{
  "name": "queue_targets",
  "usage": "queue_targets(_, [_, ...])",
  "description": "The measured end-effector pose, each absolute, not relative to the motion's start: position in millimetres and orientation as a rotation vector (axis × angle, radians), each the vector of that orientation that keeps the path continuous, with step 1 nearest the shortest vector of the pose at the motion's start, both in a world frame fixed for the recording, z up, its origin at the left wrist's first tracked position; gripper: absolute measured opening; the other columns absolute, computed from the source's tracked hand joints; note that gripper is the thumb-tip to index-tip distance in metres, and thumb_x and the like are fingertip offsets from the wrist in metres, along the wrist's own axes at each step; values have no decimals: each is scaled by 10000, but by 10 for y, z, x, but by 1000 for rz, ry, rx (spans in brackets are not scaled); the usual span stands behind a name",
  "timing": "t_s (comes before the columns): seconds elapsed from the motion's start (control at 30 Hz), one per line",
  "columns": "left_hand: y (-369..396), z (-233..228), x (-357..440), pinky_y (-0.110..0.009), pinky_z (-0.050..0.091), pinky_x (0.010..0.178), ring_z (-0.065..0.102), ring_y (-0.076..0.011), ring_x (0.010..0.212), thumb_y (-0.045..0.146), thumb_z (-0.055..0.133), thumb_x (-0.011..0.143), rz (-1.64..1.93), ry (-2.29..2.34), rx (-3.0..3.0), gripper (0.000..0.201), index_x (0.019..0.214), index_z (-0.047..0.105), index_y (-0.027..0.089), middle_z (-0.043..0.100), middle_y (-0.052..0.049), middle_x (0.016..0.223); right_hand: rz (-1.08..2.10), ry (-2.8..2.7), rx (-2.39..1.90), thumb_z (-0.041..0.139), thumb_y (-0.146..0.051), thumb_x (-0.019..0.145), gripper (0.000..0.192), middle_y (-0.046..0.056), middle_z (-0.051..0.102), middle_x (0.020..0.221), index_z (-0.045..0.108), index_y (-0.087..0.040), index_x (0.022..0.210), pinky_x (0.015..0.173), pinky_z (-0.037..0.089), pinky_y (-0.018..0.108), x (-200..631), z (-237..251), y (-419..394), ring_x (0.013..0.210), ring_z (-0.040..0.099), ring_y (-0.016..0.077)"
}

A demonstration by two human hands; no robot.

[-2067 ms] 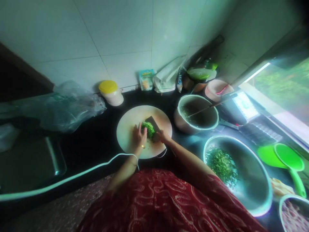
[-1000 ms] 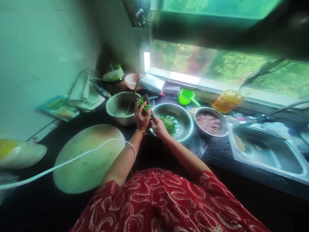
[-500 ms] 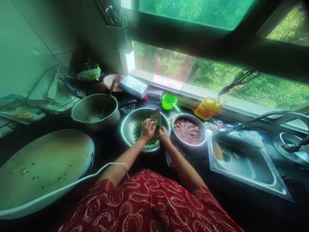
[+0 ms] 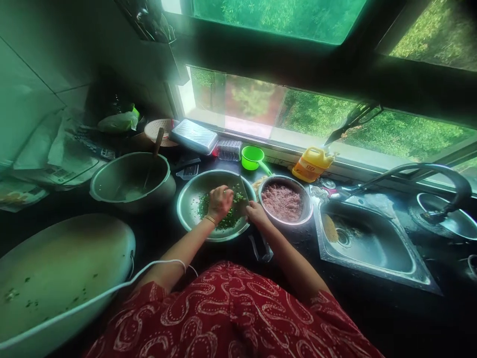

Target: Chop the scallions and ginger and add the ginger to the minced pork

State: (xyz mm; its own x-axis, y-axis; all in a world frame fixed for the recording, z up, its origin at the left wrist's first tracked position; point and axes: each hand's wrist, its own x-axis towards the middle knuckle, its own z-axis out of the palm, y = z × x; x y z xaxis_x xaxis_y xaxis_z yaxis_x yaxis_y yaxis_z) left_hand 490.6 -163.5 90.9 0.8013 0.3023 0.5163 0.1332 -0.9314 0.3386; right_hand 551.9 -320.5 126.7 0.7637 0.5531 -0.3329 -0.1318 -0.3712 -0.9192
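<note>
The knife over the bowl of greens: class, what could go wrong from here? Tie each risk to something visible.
1. The left grip is close to the blade of the knife in the right grip; a slip might cause a cut.
2. The knife is near the rim of the bowl, so chopped greens might spill outside.
3. The white cord crosses the left forearm and could snag.

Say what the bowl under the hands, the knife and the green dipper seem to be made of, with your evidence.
Bowl: probably smooth stainless steel; silvery wall, bright rim.
Knife: likely metal, rather dull; thin, flat, dark grey blade. The right hand largely hides its handle.
Green dipper: likely smooth plastic; cup and handle share one bright, even green.
</note>
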Motion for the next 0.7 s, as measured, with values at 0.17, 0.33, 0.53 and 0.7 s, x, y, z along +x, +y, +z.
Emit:
queue_targets(0.17, [-1948, 989, 4991, -409, 347, 897, 514, -242, 998, 290, 450, 887, 829, -79, 2792, 196, 924, 633, 228, 603, -94, 1036, 895, -391, -1785, 422, -158, 738, 68, -82, 432, 398, 437, -205, 691, 374, 286, 185, 5370, 1368, -3277, 332, 399, 79])
queue_targets(0.33, [-1649, 933, 5118, -423, 337, 898, 525, -250, 975, 281, 399, 915, 867, 141, 2782, 238, 969, 621, 217, 619, -100, 1003, 918, -437, -1792, 411, -184, 747, 59, -96, 416, 393, 468, -199, 751, 362, 247, 184, 5302, 1547, -3566, 321, 390, 76])
queue_targets(0.53, [-1212, 1177, 5140, -355, 423, 816, 578, -225, 859, 270, 394, 906, 871, 395, 2614, 242, 890, 620, 182, 632, -102, 890, 828, -439, -1807, 399, -227, 765, 68, -88, 423, 418, 464, -206, 758, 375, 270, 193, 5308, 1570, -3867, 336, 375, 74])
queue_targets(0.7, [-1305, 1086, 4964, -373, 428, 888, 580, -226, 944, 257, 391, 904, 984, 426, 2478, 243, 960, 617, 186, 636, -105, 969, 636, -421, -1793, 383, -263, 782, 91, -79, 418, 423, 451, -206, 762, 394, 301, 204, 5322, 1522, -3811, 362, 409, 91])
